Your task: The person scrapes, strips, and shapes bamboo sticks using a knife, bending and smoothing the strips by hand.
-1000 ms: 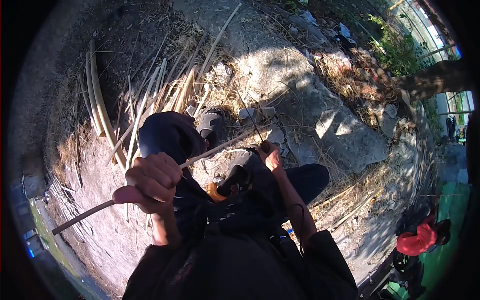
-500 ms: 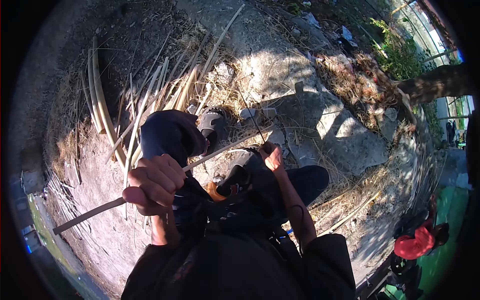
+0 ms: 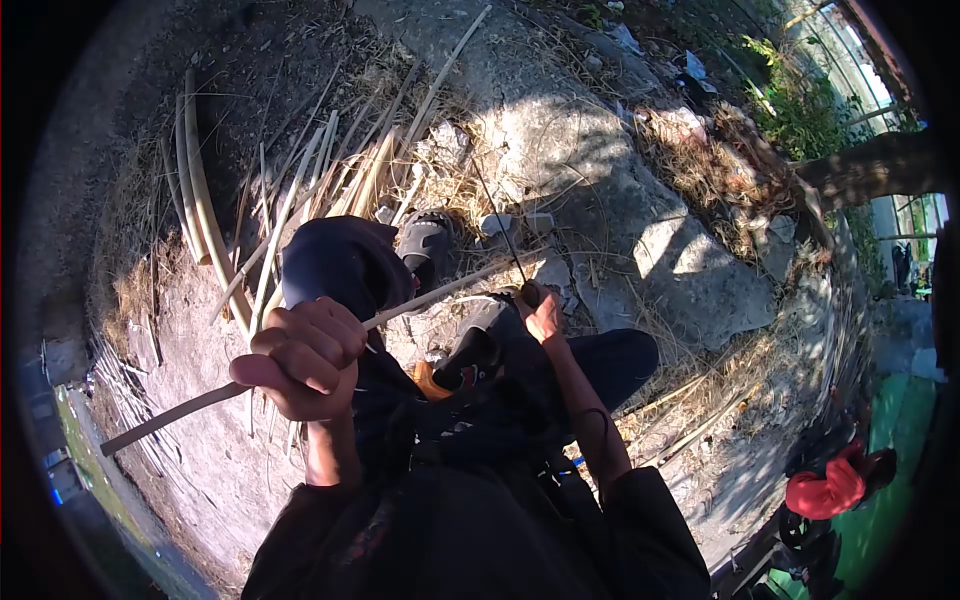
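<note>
Stick [image 3: 440, 293] slants across the frame, low end at lower left, far end near center; it runs through the left hand [image 3: 305, 360]. Grip there: fist curled tight around it, thumb side toward lower left. Right hand [image 3: 541, 312], just right of center, has its fingers bunched around the base of a dark rod [image 3: 508, 243], maybe a blade; exact finger placement too small to tell. Rod points to upper center and crosses the stick close to the stick's far end; contact at the crossing can't be told.

Change vs half a second ago: small. Left fist sits slightly higher and farther left, and the stick's low end shifts up and left with it. Right hand and rod hardly move. Reads as the stick being drawn along past a near-steady rod, a judgement only; both grips hold.

Strips [image 3: 372, 180] lie at upper left, shoe [image 3: 428, 245] just above the stick. Person in red [image 3: 828, 490] at lower right, well apart.
</note>
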The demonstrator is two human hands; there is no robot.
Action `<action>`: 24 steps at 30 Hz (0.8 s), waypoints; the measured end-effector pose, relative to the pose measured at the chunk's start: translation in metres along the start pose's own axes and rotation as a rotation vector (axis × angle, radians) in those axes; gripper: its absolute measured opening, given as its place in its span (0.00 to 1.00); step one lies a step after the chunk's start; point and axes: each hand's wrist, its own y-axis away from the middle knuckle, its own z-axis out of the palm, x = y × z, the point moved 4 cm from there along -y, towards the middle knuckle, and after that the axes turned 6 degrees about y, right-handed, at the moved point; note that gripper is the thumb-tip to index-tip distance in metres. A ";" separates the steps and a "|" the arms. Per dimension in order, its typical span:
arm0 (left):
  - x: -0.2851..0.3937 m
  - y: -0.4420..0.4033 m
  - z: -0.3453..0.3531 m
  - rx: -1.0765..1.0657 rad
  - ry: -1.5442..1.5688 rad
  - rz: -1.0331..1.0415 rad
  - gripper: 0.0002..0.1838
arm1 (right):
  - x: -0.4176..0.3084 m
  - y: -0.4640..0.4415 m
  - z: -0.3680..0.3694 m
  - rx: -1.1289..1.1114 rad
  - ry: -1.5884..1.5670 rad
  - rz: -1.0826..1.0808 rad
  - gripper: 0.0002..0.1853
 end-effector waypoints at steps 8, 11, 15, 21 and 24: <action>0.002 -0.003 -0.012 0.047 -0.041 -0.015 0.38 | -0.010 -0.003 -0.002 0.032 0.009 -0.107 0.11; 0.002 -0.003 -0.011 0.051 -0.029 -0.006 0.38 | -0.009 0.000 -0.002 0.022 -0.018 -0.110 0.11; -0.002 -0.006 -0.002 0.049 -0.042 0.021 0.38 | -0.005 -0.001 -0.002 0.028 0.044 -0.100 0.10; 0.001 -0.006 -0.010 0.057 0.027 0.001 0.39 | -0.005 -0.007 -0.006 0.062 -0.009 0.045 0.10; -0.002 -0.008 0.001 -0.036 0.054 -0.009 0.39 | -0.009 -0.003 -0.008 0.003 0.028 0.045 0.10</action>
